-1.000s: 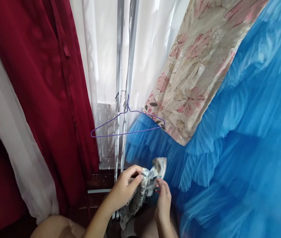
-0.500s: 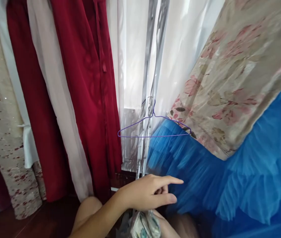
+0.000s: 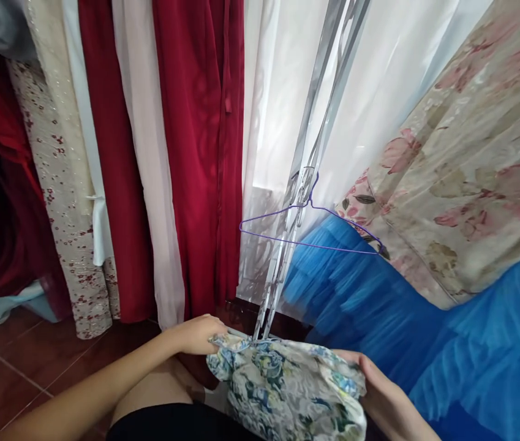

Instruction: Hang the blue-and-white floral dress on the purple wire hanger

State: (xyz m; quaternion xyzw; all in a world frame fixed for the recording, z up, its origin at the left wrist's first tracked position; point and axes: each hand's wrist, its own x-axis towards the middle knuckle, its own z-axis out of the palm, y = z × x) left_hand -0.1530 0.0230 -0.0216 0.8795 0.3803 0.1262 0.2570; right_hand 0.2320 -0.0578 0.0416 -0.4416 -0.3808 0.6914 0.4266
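Note:
A floral garment (image 3: 287,386) in white, blue and green hangs spread between my two hands above my lap. My left hand (image 3: 202,335) is closed on its upper left corner, fingers wrapped into the cloth. At the upper right edge my right hand (image 3: 356,361) grips the same cloth, with most of its fingers hidden behind the fabric. Beyond the garment, a purple wire hanger (image 3: 310,245) hangs bare on a silvery metal stand (image 3: 305,184), apart from both hands.
Dark red dresses (image 3: 195,153) and a pale pink one (image 3: 144,153) hang at left. White curtain-like cloth (image 3: 273,122) is behind the stand. On the right are a beige floral dress (image 3: 471,184) and blue ruffled tulle (image 3: 471,355). Red-brown tiles (image 3: 25,361) cover the floor.
My left hand has moved down and left and now grips the garment. The bunched floral cloth is raised and spread between both hands. The view has shifted, moving the hanger rightward.

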